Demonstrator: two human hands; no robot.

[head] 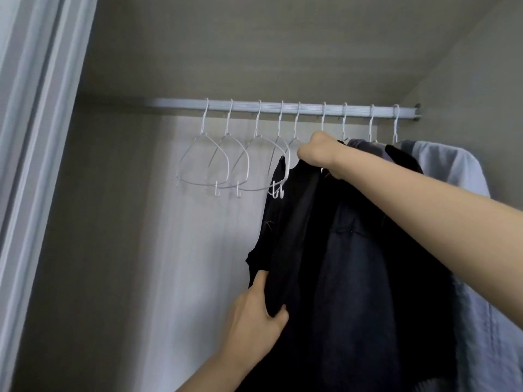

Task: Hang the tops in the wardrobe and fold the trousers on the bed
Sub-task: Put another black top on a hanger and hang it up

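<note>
Head view: right hand (319, 154) grips the black top (300, 222) at its collar under the rail (254, 106), left hand (254, 309) pinches its hem; tugging could slip it off its hanger.

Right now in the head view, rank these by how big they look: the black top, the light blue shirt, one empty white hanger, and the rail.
1. Black top, largest.
2. Light blue shirt, partly cut off by the frame edge.
3. Rail, long but thin.
4. Empty white hanger, smallest.
The top hangs nearer the camera, so its lead may be exaggerated.
</note>
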